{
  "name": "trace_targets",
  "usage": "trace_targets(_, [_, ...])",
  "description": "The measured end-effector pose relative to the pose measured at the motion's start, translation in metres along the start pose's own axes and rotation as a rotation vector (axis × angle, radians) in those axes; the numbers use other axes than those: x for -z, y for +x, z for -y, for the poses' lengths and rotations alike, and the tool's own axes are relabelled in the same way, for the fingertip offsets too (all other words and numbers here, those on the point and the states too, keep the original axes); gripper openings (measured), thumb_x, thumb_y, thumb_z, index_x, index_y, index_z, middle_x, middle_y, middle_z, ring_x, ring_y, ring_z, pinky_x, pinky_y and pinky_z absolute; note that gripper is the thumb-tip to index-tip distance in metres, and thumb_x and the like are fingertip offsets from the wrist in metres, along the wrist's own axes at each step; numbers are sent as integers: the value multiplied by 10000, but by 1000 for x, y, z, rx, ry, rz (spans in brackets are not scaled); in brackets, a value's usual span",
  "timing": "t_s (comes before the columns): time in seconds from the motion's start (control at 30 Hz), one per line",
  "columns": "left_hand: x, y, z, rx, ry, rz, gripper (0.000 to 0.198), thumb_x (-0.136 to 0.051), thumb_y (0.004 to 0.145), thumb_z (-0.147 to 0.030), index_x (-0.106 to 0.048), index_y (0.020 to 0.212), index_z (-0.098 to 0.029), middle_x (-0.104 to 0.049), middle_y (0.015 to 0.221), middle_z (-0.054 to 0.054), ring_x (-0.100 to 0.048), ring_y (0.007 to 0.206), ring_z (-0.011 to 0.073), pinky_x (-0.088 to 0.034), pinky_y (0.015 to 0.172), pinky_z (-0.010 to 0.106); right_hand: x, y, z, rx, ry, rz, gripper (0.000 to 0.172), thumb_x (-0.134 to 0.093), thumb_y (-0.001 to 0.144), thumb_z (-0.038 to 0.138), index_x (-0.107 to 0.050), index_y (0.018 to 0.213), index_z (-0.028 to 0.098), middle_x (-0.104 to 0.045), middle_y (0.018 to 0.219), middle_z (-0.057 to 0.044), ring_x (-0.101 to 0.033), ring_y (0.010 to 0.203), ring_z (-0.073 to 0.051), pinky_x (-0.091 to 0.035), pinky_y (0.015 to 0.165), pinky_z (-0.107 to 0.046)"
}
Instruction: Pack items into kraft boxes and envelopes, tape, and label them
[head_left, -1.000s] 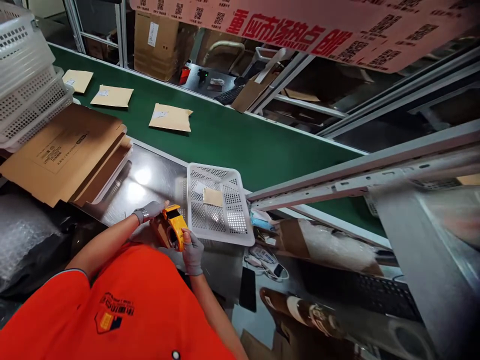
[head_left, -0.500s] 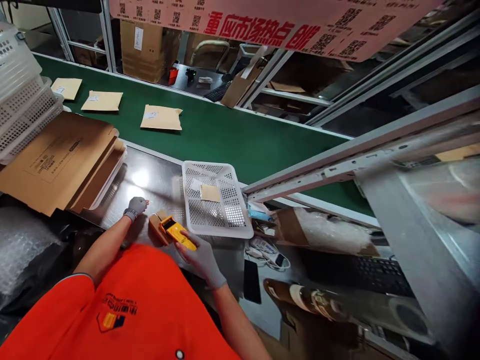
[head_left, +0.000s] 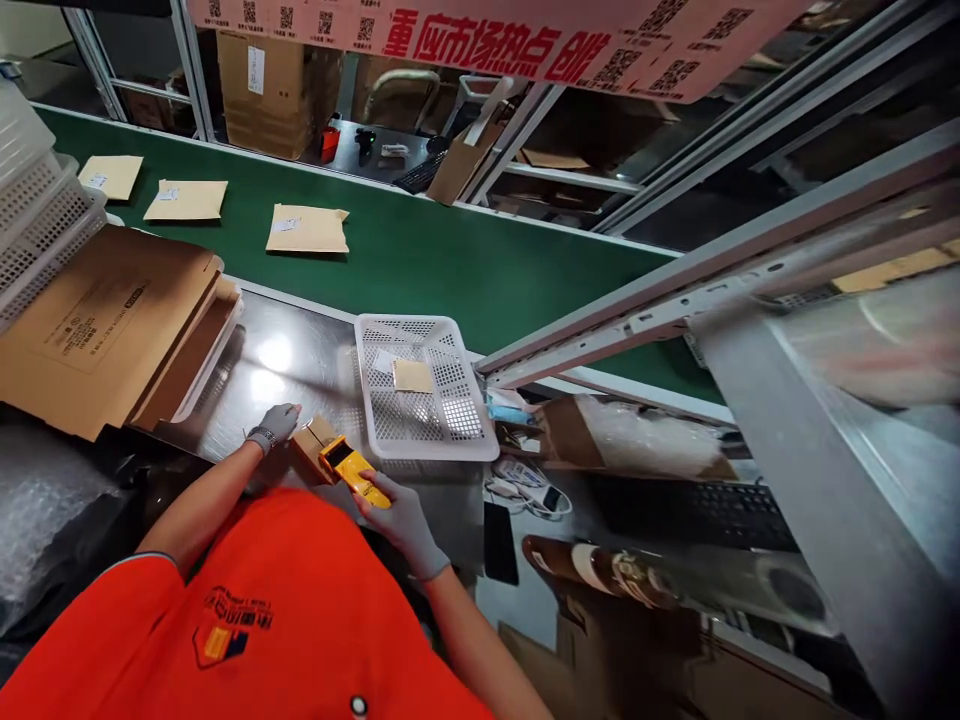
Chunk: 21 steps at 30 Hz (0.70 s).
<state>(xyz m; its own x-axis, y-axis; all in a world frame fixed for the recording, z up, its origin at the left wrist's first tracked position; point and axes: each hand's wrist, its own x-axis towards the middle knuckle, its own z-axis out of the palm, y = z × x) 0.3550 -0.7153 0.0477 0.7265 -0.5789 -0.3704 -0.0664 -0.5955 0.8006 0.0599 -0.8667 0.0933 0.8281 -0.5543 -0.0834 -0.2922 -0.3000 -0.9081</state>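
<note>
My right hand (head_left: 401,515), in a grey glove, is closed around a yellow tape dispenser (head_left: 352,470) and presses its front end against a small brown cardboard box (head_left: 311,440) on the steel worktable (head_left: 300,360). My left hand (head_left: 279,423), also gloved, rests on the left side of that box with fingers curled over it. A white perforated plastic basket (head_left: 469,435) stands just right of the box, with a small brown packet (head_left: 412,376) and a white slip inside.
A stack of flat cardboard sheets (head_left: 97,330) lies at the left, beside white baskets (head_left: 30,215). Three padded envelopes (head_left: 307,230) lie on the green conveyor belt (head_left: 465,270). A black phone (head_left: 499,542), cables, tape rolls (head_left: 600,570) and a keyboard (head_left: 690,510) sit at the right under a metal frame.
The tape dispenser went from upright between both hands to lying low against the box. My left hand shifted left onto the box's side, and the view drifted slightly.
</note>
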Motion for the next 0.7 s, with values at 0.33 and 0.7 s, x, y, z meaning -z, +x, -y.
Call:
trace_targets(0.33, [-19, -22, -20, -73, 327, 93, 450, -594, 1114, -558, -788, 925, -199, -847, 1043, 203, -809, 1032, 357, -562, 932, 385, 45, -29, 7, -67, -40, 75, 490, -881, 797, 521, -940, 1204, 255, -919, 1114, -95, -872, 936, -342, -696, 821, -411])
trace_targets(0.7, [-14, -24, -32, -54, 471, 159, 520, -446, 1195, -513, -811, 1171, -143, -851, 1239, 220, -813, 1144, 329, -586, 952, 364, 25, 16, 20, -172, -420, 300, 407, -782, 881, 267, -914, 1262, 211, -916, 1210, -89, -864, 1126, -283, -633, 975, -295])
